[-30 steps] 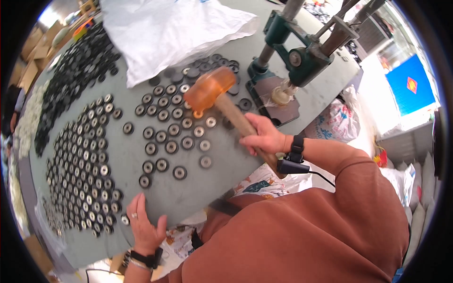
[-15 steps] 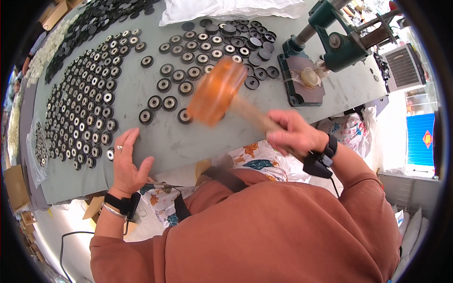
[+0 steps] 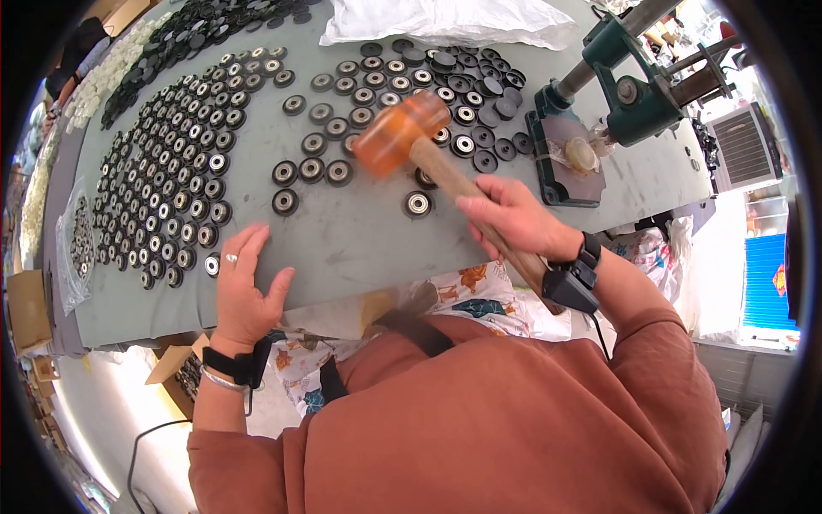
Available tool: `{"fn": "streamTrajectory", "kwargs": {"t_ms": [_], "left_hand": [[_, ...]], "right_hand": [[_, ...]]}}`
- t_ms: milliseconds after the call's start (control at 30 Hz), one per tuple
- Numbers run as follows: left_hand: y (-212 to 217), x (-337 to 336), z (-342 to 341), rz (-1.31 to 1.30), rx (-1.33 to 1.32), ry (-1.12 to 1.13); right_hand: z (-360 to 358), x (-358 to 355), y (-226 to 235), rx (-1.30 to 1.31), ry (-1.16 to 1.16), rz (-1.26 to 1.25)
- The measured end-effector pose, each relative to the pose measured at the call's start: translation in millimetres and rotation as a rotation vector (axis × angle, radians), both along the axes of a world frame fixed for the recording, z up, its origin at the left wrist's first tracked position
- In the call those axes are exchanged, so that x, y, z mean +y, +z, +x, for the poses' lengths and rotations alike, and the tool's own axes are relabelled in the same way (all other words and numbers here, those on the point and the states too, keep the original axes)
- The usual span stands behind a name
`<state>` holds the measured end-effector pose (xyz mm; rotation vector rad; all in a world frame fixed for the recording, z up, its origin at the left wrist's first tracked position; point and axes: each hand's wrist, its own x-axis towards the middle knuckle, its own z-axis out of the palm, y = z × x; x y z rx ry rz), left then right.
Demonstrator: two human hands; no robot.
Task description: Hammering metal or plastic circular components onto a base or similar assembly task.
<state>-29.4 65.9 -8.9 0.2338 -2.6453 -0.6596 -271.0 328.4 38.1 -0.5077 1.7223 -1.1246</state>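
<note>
My right hand [image 3: 521,221] is wrapped round the wooden handle of a mallet [image 3: 399,135]. Its orange, see-through head is held over the middle of the table, slightly blurred, hiding some pieces behind it. Just below the head lies a black wheel with a metal bearing [image 3: 418,204] at its centre. My left hand [image 3: 248,287], with a ring on one finger, rests at the table's near edge with its fingers apart and holds nothing. A single bearing wheel [image 3: 212,265] lies beside its fingertips.
Rows of bearing wheels [image 3: 164,176] cover the table's left side. Black discs without bearings [image 3: 485,160] lie right of centre, near a green hand press [image 3: 565,163]. A white plastic bag [image 3: 454,21] lies at the back, and a clear bag of small parts [image 3: 79,248] at far left.
The mallet's head has risen away from me, uncovering the wheel below it. The view has shifted a little, so the table appears farther right. My left hand stays spread at the edge.
</note>
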Motion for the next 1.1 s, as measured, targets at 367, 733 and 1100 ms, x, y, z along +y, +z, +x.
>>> {"fn": "streamTrajectory", "kwargs": {"t_ms": [367,733,1100], "left_hand": [[-9.6,7.5,-1.3,-0.108,0.018,0.146],[-23.3,33.9,-76.7,-0.287,-0.271,0.298],[5.3,34.2,-11.5,-0.215,0.036,0.440]], "right_hand": [[-0.7,12.4,20.3,0.012,-0.107,-0.219],[4.1,-30.4,-22.2,-0.128,0.062,-0.420],[-11.1,-62.3,9.2,0.368,-0.115,-0.373]]}}
